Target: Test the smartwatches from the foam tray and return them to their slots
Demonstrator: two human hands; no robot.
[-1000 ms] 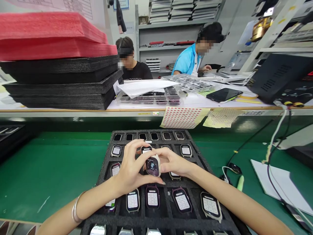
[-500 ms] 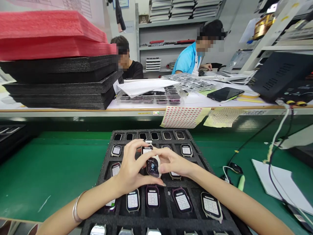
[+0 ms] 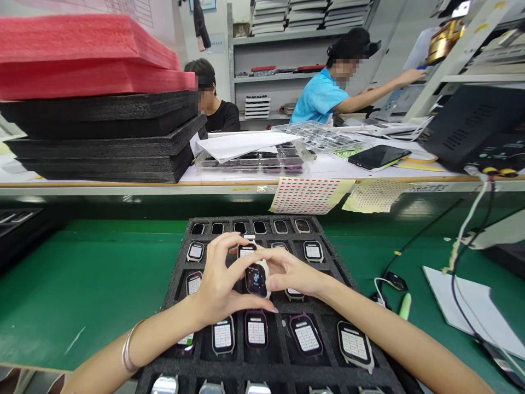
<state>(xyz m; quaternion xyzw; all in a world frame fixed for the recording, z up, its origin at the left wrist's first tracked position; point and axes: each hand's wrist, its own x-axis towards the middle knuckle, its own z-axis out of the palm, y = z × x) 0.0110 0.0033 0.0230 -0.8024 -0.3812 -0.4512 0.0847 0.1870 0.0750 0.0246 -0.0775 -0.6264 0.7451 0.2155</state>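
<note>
A smartwatch without a strap, its dark screen lit with a small blue figure, is held over the foam tray. My right hand grips its right side, thumb against the edge. Around its left and top, my left hand curls, index finger over the upper part and thumb below. Beneath both hands lies a black foam tray with rows of watch bodies in compartments. One watch with a purple rim and a lit white screen sits just below my hands. Another watch shows partly behind my left fingers.
Stacked black foam and red foam stand on the shelf at left. Beside them are clear plastic trays and a phone. Cables hang at right above white paper. Two people sit beyond the shelf.
My hands and the smartwatch stay in nearly the same place. Behind the shelf, the person in blue has stretched an arm out to the right.
</note>
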